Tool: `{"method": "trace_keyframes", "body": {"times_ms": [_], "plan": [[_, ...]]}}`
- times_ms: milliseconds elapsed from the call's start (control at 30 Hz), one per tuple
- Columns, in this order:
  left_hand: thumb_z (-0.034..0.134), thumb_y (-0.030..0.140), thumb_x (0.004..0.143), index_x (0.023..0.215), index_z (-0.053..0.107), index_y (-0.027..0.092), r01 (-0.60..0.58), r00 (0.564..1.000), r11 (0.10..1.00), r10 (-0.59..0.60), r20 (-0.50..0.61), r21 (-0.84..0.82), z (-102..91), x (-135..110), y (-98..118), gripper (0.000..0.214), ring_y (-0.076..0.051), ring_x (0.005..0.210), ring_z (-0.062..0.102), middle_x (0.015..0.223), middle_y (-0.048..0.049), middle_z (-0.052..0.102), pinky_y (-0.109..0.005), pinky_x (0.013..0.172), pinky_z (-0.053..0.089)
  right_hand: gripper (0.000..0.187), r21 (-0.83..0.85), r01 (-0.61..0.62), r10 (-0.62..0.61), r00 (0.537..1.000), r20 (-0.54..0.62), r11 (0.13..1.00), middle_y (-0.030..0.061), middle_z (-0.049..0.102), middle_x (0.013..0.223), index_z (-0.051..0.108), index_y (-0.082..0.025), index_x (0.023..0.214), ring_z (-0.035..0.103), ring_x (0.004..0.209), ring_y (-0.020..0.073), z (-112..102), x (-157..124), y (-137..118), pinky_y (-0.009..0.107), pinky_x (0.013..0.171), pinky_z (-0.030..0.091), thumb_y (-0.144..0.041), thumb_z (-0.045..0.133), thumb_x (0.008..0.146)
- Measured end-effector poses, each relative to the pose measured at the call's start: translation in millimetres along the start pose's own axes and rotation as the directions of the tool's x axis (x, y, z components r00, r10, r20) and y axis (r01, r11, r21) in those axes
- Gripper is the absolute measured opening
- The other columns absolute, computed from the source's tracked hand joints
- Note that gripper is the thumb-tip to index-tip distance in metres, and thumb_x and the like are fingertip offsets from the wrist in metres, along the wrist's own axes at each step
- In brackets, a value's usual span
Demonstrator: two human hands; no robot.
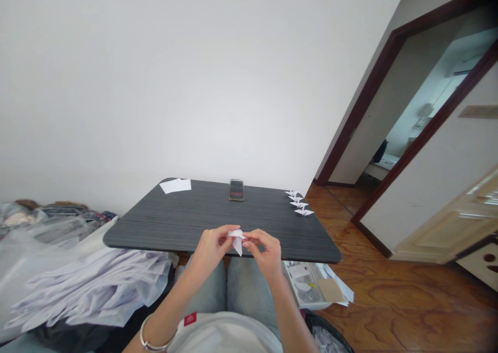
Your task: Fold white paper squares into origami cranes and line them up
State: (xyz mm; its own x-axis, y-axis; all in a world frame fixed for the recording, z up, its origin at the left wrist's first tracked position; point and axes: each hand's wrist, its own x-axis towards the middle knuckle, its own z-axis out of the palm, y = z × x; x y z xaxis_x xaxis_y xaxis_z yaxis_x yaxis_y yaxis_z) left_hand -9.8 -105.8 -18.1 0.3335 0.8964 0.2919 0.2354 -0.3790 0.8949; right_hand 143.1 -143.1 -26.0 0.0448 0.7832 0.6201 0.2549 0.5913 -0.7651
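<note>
Seated at a dark wood-grain table (155,224), the person holds a small piece of folded white paper (236,242) up just above its near edge, clear of the tabletop. The left hand (212,249) pinches the paper between thumb and fingers, while the right hand (265,254) closes on its other side, fingertips (249,238) at the fold, so both hands seem to share the job of steadying it. Four paper cranes (298,202) stand in a line near the table's far right corner, well away from the hands. A loose white sheet (175,185) lies at the far left corner, and a blurred smartphone (235,189) sits between them, both beyond the hands' working space.
</note>
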Motion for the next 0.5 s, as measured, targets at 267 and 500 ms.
{"method": "trace_keyframes", "body": {"times_ms": [267,500], "plan": [[0.052,0.026,0.074,0.098,0.066,0.016,0.038,0.999,0.998,-0.038,-0.004,-0.042,0.9,-0.2,-0.5,0.029,-0.017,0.060,0.064,0.078,-0.0061,0.070,-0.027,0.056,0.052,0.015,-0.152,0.090,-0.091,0.996,-0.001,0.984,0.0039,0.064,0.069,0.066,-0.022,0.083,0.059,0.062,0.0161,-3.2,1.1,-5.1,0.028,0.057,0.048,-0.018,0.052,0.079],[0.054,0.027,0.073,0.093,0.067,0.013,0.084,0.996,0.963,-0.092,-0.020,-0.257,0.1,2.0,-3.5,0.028,-0.017,0.064,0.063,0.079,-0.0069,0.069,-0.025,0.054,0.052,0.016,-0.149,0.155,-0.149,0.988,0.051,0.977,0.0037,0.066,0.069,0.065,-0.022,0.073,0.061,0.065,0.0168,-2.4,-0.3,0.3,0.028,0.060,0.047,-0.019,0.051,0.079]]}}
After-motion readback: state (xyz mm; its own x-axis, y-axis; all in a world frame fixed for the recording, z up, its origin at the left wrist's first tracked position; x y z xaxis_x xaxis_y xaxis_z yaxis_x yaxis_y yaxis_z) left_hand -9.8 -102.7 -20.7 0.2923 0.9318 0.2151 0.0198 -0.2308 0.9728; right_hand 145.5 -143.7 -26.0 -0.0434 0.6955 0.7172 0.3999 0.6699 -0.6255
